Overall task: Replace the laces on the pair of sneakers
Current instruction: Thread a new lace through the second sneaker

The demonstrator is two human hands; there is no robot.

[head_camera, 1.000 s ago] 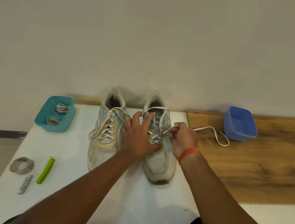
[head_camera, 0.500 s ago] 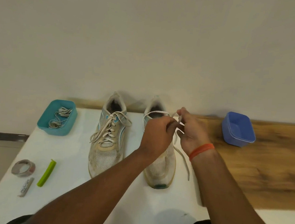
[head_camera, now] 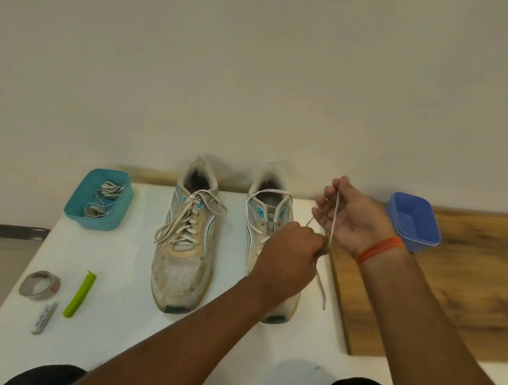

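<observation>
Two worn white-and-teal sneakers stand side by side on the white table (head_camera: 116, 272), toes toward me. The left sneaker (head_camera: 185, 241) is fully laced. The right sneaker (head_camera: 270, 215) has a loose white lace (head_camera: 334, 217) partly pulled out, with a loop still over its collar. My left hand (head_camera: 290, 254) pinches the lace just right of that shoe. My right hand (head_camera: 350, 216), palm up with an orange wristband, holds the lace stretched up to its fingertips. The lace's free end hangs down to the table.
A teal tub (head_camera: 100, 199) with bundled laces sits at the back left. An empty blue tub (head_camera: 413, 221) rests on a wooden board (head_camera: 453, 286) at the right. A tape roll (head_camera: 39, 284), a green clip (head_camera: 79, 293) and a small white tube (head_camera: 43, 316) lie front left.
My left hand left the right sneaker's tongue and moved right to pinch the lace. My right hand rose and turned palm up, drawing the lace out of the eyelets.
</observation>
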